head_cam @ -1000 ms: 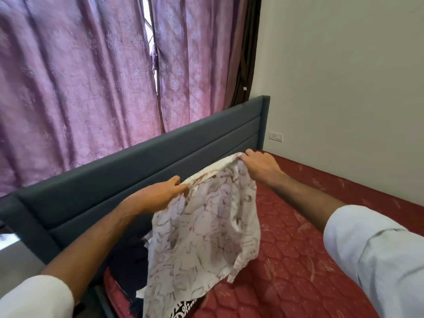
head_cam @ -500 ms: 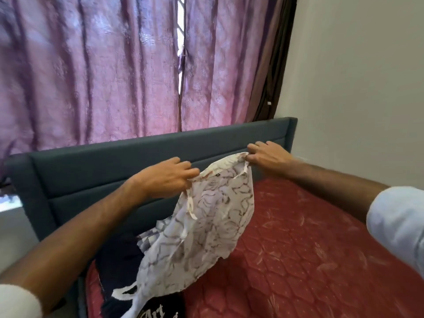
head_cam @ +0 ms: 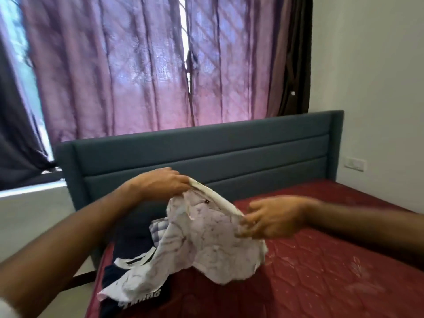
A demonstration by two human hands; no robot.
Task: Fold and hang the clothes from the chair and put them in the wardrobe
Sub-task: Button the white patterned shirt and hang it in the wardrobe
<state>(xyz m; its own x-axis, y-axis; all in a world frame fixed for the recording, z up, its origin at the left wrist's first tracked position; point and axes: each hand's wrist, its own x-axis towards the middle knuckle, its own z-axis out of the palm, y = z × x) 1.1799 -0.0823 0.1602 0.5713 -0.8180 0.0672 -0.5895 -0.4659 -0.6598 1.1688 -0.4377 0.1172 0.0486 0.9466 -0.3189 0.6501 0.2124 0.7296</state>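
The white, brown-veined thin cotton shirt (head_cam: pixel 206 239) is hanging over the red quilted mattress (head_cam: pixel 321 260), its hem trailing on the dark navy clothes pile (head_cam: pixel 128 246). The left hand (head_cam: pixel 160 182) is pinching its collar; the blurred right hand (head_cam: pixel 273 220) is nipping the other edge. That loose nip may be slipping. Beyond the mattress, the grey-blue padded headboard (head_cam: pixel 206 152) and purple curtains (head_cam: pixel 137 76) are standing clear.

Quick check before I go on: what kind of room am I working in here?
Most likely a bedroom. A red quilted mattress meets a padded blue-grey headboard, purple curtains cover a window behind it, and clothes lie heaped on the mattress corner, including the white patterned garment in both hands.
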